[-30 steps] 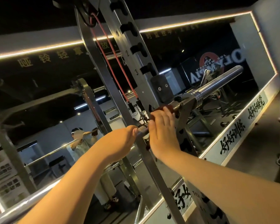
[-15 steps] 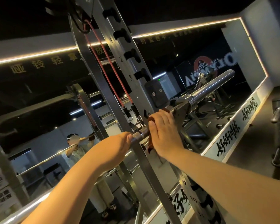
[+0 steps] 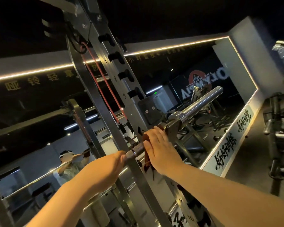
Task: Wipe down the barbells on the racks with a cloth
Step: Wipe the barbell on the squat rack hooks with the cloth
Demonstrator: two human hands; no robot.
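Note:
A steel barbell (image 3: 202,104) rests in the rack, its bare chrome sleeve pointing up to the right. My left hand (image 3: 103,169) grips the knurled shaft just left of the upright. My right hand (image 3: 162,148) wraps a dark red cloth (image 3: 147,159) around the shaft, close to the hook and collar. A tail of the cloth hangs below my palm. The shaft under both hands is hidden.
The grey slotted rack upright (image 3: 121,82) with numbered holes crosses in front of the bar. A red resistance band (image 3: 103,89) hangs along it. A wall mirror (image 3: 203,76) with a lit frame reflects the gym. More machines (image 3: 279,122) stand at the right.
The view has tilted and drawn closer. My right hand with the cloth has slid a little along the shaft toward the collar. My left hand keeps its grip.

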